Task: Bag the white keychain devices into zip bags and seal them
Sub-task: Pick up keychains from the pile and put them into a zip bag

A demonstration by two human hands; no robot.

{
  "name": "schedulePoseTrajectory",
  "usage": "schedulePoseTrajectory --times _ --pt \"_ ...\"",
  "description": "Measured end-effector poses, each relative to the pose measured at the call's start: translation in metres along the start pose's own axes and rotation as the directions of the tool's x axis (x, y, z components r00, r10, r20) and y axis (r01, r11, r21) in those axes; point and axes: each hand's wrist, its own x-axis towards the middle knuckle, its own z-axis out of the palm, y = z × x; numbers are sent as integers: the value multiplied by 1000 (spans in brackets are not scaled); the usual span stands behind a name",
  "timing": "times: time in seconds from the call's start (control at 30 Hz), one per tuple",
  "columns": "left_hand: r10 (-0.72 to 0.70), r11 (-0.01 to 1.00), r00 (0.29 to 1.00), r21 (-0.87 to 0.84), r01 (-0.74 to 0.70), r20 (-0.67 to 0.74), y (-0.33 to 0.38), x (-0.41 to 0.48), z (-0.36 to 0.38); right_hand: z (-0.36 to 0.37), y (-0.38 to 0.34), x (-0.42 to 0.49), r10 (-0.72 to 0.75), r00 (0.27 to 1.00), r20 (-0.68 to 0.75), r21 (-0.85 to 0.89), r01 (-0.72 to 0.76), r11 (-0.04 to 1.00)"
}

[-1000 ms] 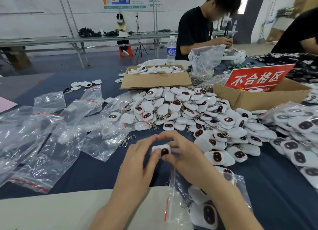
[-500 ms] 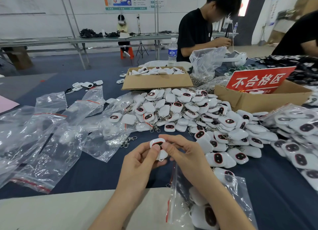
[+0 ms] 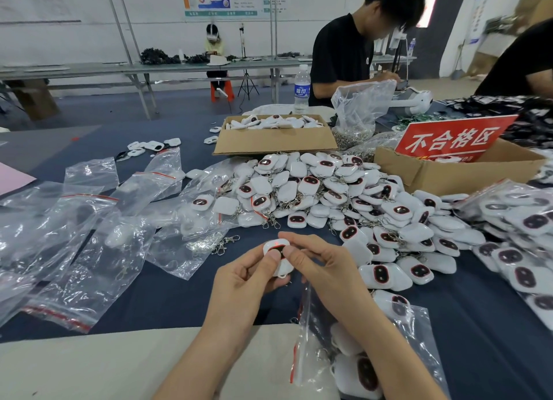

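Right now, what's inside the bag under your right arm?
White devices with dark faces lie inside the bag. At least three show through the plastic. The forearm covers the bag's middle, so whatever lies beneath it, and the full count, cannot be seen.

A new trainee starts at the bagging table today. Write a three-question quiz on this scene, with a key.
1. True or false: the left hand and right hand both hold one keychain device.
2. The red sign stands in: A) a cardboard box; B) a zip bag; C) a bottle.
3. Which forearm lies over the part-filled zip bag?
Key: 1 true; 2 A; 3 the right.
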Motion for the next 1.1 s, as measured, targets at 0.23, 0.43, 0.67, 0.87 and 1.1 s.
schedulePoseTrajectory --times 0.23,0.43,0.67,0.87,1.1 --pt "14 1000 1000 -4 -14 12 0 0 1 -3 0 0 34 999 8 77 -35 996" --pt "24 999 1000 24 -24 12 0 -1 1 -4 1 1 61 998 14 94 -62 994" --pt "18 999 1000 39 -18 13 -2 0 0 -2 0 1 68 998 -6 106 -67 992" --pt "21 999 1000 43 -21 -4 -3 1 0 -1 1 1 72 997 -10 108 -71 992" --pt "32 993 995 113 -43 93 -3 1 -2 -3 3 1 67 998 -15 100 -65 993"
